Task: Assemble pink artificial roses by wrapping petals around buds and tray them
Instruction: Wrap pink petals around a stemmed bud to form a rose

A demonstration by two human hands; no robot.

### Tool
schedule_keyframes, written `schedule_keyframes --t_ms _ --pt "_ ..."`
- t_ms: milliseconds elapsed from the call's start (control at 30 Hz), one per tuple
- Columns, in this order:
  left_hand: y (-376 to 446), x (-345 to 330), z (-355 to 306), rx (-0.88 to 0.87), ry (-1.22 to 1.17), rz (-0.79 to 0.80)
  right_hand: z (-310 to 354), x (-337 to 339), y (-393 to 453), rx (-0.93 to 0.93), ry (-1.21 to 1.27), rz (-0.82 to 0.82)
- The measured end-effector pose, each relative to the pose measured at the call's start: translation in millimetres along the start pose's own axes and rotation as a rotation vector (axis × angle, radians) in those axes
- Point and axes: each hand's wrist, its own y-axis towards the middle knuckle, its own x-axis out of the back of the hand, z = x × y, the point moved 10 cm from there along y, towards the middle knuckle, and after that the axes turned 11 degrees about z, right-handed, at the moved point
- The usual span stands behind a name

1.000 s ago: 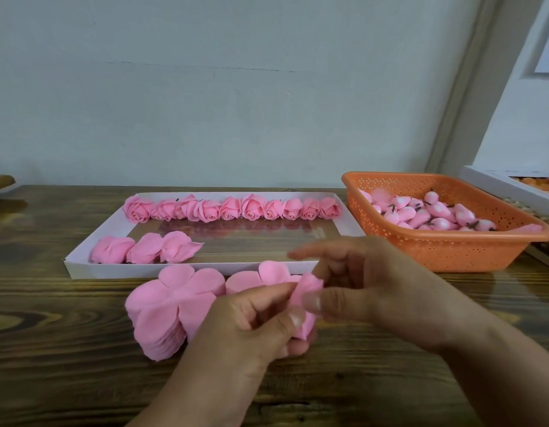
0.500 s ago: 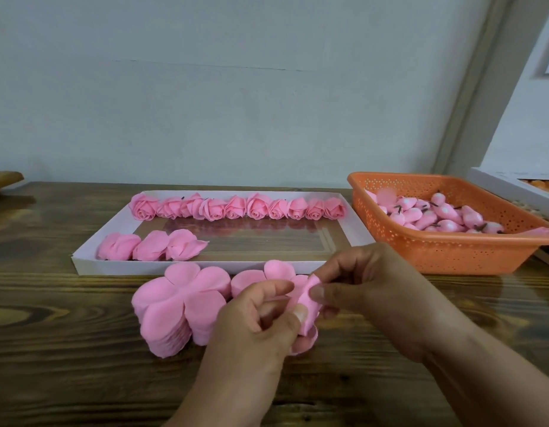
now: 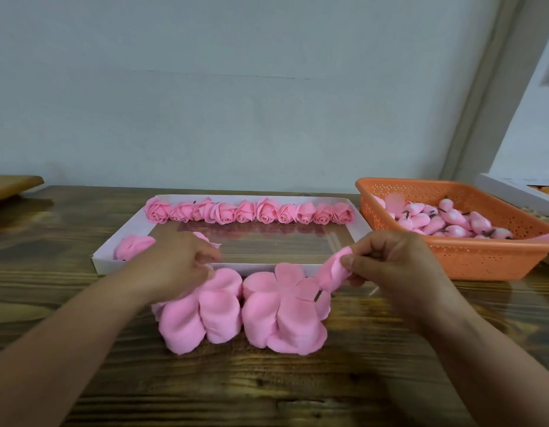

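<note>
My right hand (image 3: 393,266) pinches a partly wrapped pink rose (image 3: 333,272) just above the right petal stack (image 3: 282,315); its dark stem (image 3: 317,295) pokes down. My left hand (image 3: 177,263) hovers over the left petal stack (image 3: 202,312), fingers loosely curled, fingertips touching the stack's far top edge; I see nothing held in it. Behind both stacks lies the white tray (image 3: 108,261) with a row of finished roses (image 3: 251,212) along its far side and a few wrapped roses (image 3: 131,246) at its near left, partly hidden by my left hand.
An orange perforated basket (image 3: 482,263) holding several pink buds (image 3: 452,223) stands to the right of the tray. A white box edge (image 3: 510,192) sits behind it at far right, and a wooden board (image 3: 11,184) at far left. Everything rests on a dark wooden table (image 3: 267,389).
My left hand has let go of the rose and moved left onto the left petal stack. My right hand has carried the rose to the right, away from the middle.
</note>
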Motion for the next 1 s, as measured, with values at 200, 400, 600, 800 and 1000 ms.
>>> schedule_keyframes --t_ms 200,400,600,800,1000 --pt "9.4 -13.1 -10.8 -0.104 0.064 0.064 -0.9 0.9 2.6 0.003 -0.012 0.0" --pt "4.6 -15.9 -20.8 -0.137 0.107 0.021 -0.1 0.8 2.4 0.0 -0.031 0.018" --pt "3.5 -17.0 -23.0 -0.122 0.111 0.029 2.4 1.7 -0.6 0.007 -0.03 0.011" --pt "5.3 -17.2 -28.3 -0.153 0.227 -0.018 4.4 3.9 -3.9 0.007 -0.012 0.006" --pt "-2.3 -5.0 -29.0 -0.189 0.162 -0.111 3.5 7.3 -3.2 -0.002 -0.026 -0.007"
